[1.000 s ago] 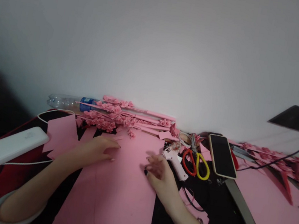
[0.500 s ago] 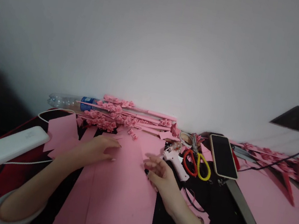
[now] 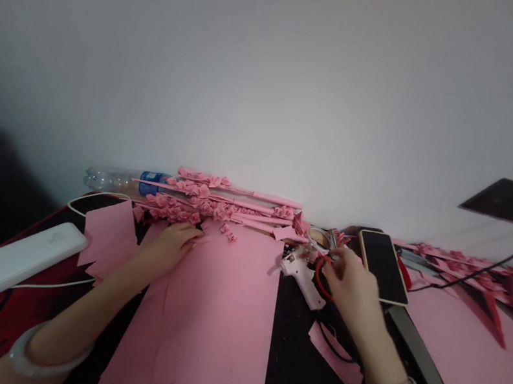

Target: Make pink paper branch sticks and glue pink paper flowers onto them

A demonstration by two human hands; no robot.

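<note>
Large pink paper sheets [image 3: 225, 318] lie in the middle of the dark table. My left hand [image 3: 171, 246] is at their upper left, its fingers closed around a small piece of pink paper [image 3: 202, 239]. On the right, my right hand [image 3: 354, 284] reaches over the scissors [image 3: 322, 275] with red and yellow handles, fingers curled on them; the yellow loop is hidden under the hand. Just left of it lies a white glue gun [image 3: 303, 281]. A small strip of paper roses [image 3: 228, 233] rests on the sheets' top edge.
Pink paper flower stems [image 3: 254, 207] and a clear bottle [image 3: 113, 180] lie along the wall. A phone [image 3: 384, 266] is right of my right hand. A white lamp bar [image 3: 7, 268] stands at the left, near pink squares [image 3: 108, 226]. More pink sheets [image 3: 456, 376] are at the right.
My right hand has moved right from the pink sheets onto the scissors. My left hand has shifted slightly up and left, and its fingers have drawn together.
</note>
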